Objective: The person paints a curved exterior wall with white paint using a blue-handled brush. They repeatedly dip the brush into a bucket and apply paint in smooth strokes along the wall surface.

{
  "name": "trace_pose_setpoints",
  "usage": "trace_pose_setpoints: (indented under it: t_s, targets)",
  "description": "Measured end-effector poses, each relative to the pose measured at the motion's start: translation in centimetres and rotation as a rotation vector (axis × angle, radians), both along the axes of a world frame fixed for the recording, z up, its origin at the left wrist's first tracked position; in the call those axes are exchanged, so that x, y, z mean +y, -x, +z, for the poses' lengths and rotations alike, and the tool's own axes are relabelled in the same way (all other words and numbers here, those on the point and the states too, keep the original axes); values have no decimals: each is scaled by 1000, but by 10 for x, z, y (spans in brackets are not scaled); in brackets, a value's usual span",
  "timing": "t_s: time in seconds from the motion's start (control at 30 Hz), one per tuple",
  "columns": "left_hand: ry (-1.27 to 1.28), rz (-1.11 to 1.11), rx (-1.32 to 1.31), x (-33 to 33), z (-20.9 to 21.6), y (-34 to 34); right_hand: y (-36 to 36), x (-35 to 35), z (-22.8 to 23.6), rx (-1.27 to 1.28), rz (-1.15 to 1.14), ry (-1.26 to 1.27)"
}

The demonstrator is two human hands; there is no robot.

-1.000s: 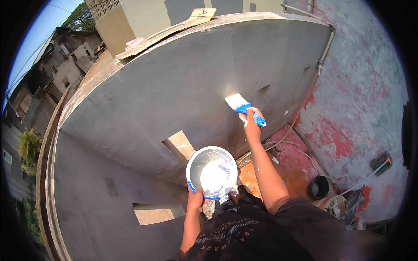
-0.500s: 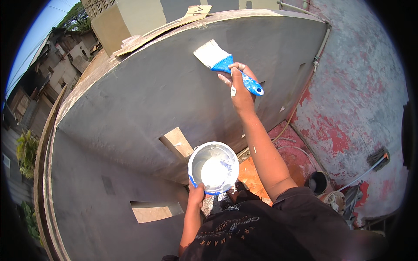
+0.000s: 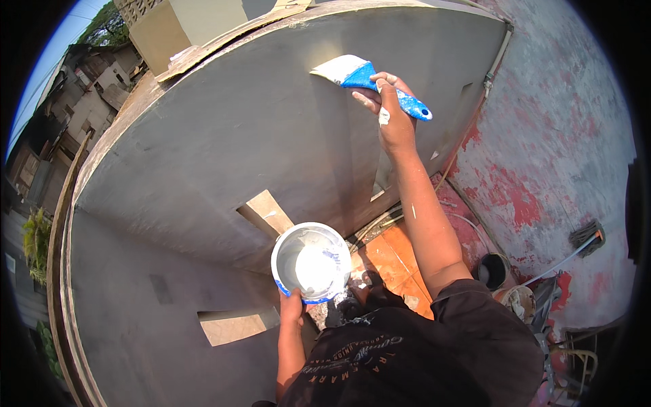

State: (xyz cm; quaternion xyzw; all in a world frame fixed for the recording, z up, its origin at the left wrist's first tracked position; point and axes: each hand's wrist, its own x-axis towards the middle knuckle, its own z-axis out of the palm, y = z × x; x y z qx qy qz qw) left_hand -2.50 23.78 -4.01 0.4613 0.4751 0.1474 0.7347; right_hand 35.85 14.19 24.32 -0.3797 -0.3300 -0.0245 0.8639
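A wide paintbrush [image 3: 363,74] with a blue handle and white, paint-laden bristles is gripped in my right hand [image 3: 393,112]. Its bristles lie bent against the upper part of the grey wall [image 3: 224,136]. White paint smears mark that hand's fingers and thumb base. Low in front of my body, my left hand [image 3: 291,306] clasps the rim of a round pail [image 3: 278,261] with a blue edge. White paint sits inside the pail.
Rectangular openings [image 3: 234,329] pierce the wall. Cardboard [image 3: 224,51] lies along its top edge. To the right stand a peeling red-and-grey wall [image 3: 542,136], a broom [image 3: 569,254] and a dark bucket [image 3: 493,271]. Hoses [image 3: 380,220] run beside orange floor tiles [image 3: 390,258].
The paintbrush has moved slightly right, and its bristles, straight before, are now bent on the wall. The pail and my left hand appear slightly further left as the view shifts.
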Motion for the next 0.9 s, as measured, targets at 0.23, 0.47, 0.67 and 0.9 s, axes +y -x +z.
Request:
trace_pose_setpoints:
  t_s: [0.23, 0.47, 0.67, 0.9]
  targets:
    - [69, 27, -20, -7, 28, -4, -14, 5, -119, 236, -71, 7]
    - [22, 53, -43, -26, 24, -23, -9, -28, -173, 590, -105, 270]
    - [41, 50, 5, -43, 41, -78, -39, -10, 68, 1, 21, -19]
    - [5, 95, -71, -86, 70, -134, -33, -53, 52, 143, 50, 132]
